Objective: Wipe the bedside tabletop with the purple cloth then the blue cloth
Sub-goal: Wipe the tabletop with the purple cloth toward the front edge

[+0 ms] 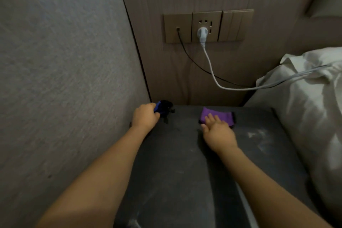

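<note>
White plug (202, 33) in wall socket (206, 26); white pillow (312, 98) at right.

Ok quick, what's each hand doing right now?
Left hand: closed around the blue cloth.
Right hand: open, fingers flat on the purple cloth, not gripping it.

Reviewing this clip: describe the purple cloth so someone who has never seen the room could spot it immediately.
Find the dark bedside tabletop below the wall sockets. At its far edge, toward the white pillow, the purple cloth lies flat under the right hand's fingertips. The other cloth, the blue cloth, is bunched in the left hand by the wall.
</note>
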`<state>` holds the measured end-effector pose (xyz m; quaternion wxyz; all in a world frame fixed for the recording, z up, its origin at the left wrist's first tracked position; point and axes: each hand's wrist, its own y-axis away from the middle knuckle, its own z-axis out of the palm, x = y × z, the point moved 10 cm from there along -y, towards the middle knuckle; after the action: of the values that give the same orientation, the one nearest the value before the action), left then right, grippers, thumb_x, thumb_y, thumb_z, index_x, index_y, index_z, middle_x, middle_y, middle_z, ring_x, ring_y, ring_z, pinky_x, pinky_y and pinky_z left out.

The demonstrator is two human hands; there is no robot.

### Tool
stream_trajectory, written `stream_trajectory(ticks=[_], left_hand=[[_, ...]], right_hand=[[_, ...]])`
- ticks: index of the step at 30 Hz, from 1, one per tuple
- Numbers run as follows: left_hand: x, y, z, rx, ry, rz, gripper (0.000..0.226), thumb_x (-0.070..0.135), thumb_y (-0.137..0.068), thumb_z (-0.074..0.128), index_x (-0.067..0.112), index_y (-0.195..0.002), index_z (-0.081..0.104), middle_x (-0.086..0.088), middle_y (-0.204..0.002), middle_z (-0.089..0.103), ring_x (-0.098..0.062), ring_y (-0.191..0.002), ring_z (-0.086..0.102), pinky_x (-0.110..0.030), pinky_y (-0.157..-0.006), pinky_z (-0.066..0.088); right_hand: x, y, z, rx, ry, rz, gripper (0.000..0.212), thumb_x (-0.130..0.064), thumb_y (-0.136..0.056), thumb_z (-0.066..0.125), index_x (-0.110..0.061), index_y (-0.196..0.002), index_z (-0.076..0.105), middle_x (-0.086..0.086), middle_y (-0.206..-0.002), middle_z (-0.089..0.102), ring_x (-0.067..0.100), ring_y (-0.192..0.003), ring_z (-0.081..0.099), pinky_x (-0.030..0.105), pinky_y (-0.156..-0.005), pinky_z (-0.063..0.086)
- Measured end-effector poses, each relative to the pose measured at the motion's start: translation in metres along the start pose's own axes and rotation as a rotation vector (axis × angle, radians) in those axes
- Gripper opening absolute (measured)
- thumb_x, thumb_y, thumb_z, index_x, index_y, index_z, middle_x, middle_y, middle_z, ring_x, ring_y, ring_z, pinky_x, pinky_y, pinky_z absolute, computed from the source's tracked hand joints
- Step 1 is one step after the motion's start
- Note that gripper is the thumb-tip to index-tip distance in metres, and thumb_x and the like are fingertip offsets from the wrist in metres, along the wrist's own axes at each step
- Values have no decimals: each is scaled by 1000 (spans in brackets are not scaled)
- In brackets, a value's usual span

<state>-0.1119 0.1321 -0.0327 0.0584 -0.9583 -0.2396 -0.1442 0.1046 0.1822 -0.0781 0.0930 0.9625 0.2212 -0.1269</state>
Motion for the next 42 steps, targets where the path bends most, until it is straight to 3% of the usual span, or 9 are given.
stream_trajectory(ticks=[9,14,19,24,28,34,36,39,42], left_hand=[[-30,-8,-1,-25,379,-138,21,11,-83,55,-6,-91,64,-28,-97,67,-36,-93,64,-38,-77,48],[-38,-10,-2,-26,477,-185,20,9,-85,55,-10,-87,62,-34,-96,65,-37,-85,61,-26,-61,28],[-28,-19,-12,-44,321,-94,18,12,-83,57,-4,-85,66,-28,-95,68,-35,-92,64,-35,-71,45],[0,-19,-27,15,63,68,18,11,-82,54,1,-91,67,-25,-96,68,-38,-92,63,-38,-73,47],[10,-10,7,-126,-159,125,26,13,-84,54,12,-107,66,-18,-104,68,-35,-96,63,-37,-78,51],[8,-11,8,-176,-156,122,26,24,-83,62,10,-104,68,-20,-107,68,-34,-100,63,-35,-81,49],[6,-3,15,-201,-141,115,31,25,-85,59,8,-110,65,-20,-119,64,-33,-110,58,-34,-90,46],[-1,17,35,-304,-68,72,56,25,-90,49,6,-140,35,-15,-151,30,-28,-141,26,-31,-115,21],[-2,28,45,-368,-59,63,66,28,-93,43,8,-147,11,-11,-158,5,-26,-146,3,-35,-120,6]], right_hand=[[-130,-15,40,-71,-59,-192,50,-29,-96,34,-9,-141,30,7,-154,23,23,-142,19,38,-115,17],[-158,-15,50,-66,-110,-160,55,-33,-96,33,-8,-144,25,8,-156,18,25,-143,14,40,-116,12],[-172,-1,57,-56,-128,-193,57,-32,-96,32,-6,-145,19,9,-156,14,26,-144,10,40,-117,9],[-198,16,66,-25,-198,-315,50,-27,-96,34,-12,-142,29,4,-154,24,21,-143,14,36,-116,10],[-178,17,52,40,-278,-307,40,-23,-94,38,-14,-132,46,5,-142,45,19,-136,31,32,-113,18],[-96,13,35,41,-139,-180,43,-26,-97,33,-18,-139,38,-1,-150,34,15,-140,24,30,-113,17],[-64,12,26,28,-95,-127,43,-26,-98,32,-19,-140,36,-2,-152,31,14,-141,23,30,-114,16],[-30,12,13,-4,-58,-70,43,-24,-98,30,-17,-140,36,-2,-153,28,14,-141,23,31,-115,16],[6,13,-4,-40,-47,11,43,-22,-99,28,-14,-141,34,-1,-154,25,14,-142,22,33,-116,17]])
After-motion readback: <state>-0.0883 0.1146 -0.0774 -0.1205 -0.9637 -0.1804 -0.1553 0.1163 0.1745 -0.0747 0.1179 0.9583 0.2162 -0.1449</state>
